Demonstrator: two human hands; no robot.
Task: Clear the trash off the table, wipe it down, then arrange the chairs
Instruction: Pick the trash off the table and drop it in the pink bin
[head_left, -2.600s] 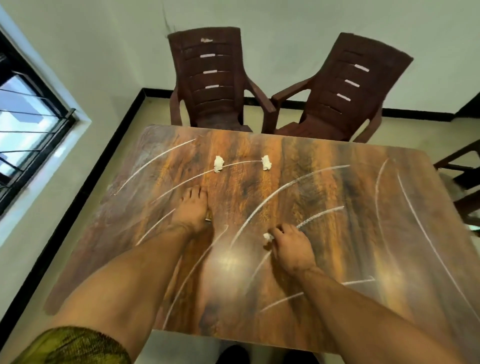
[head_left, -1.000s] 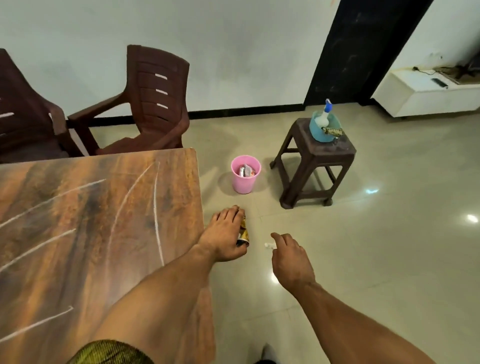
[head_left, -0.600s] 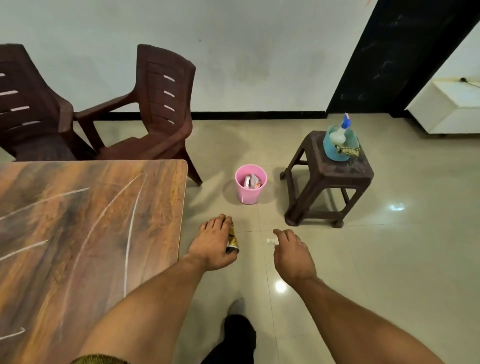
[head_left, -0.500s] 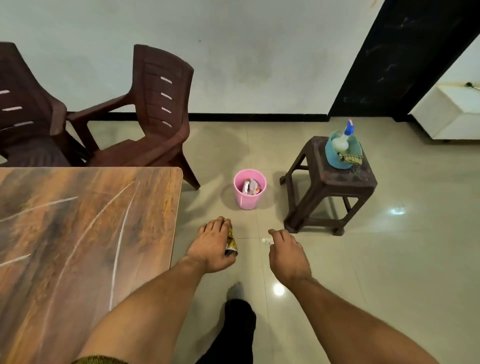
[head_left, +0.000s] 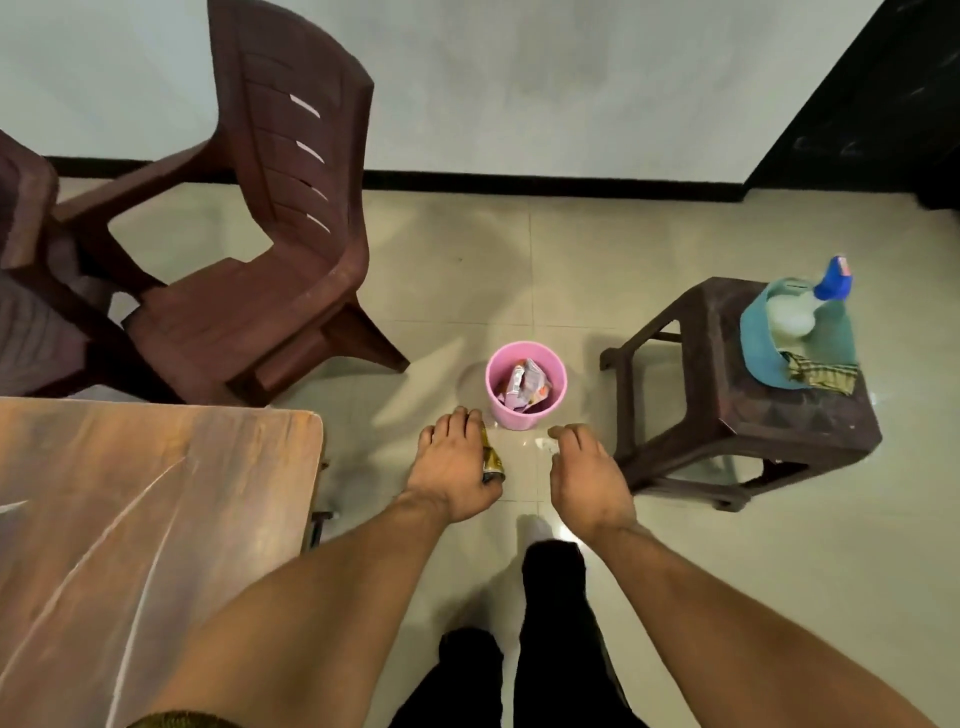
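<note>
While both hands hover just short of the small pink plastic bin (head_left: 511, 415), two items are carried clear of the wood-grain table (head_left: 156, 493).

Item 1: crumpled gold-and-black foil wrapper (head_left: 491, 460). Judged light, crackly and slippery, best enclosed round its bulk. The left hand (head_left: 452, 467) curls over it.

Item 2: tiny white paper scrap (head_left: 544, 443). Judged near weightless and soft. The right hand (head_left: 589, 480) pinches it at the fingertips, other fingers loosely bent.

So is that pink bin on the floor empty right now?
No, the pink bin has crumpled wrappers lying inside it.
</note>
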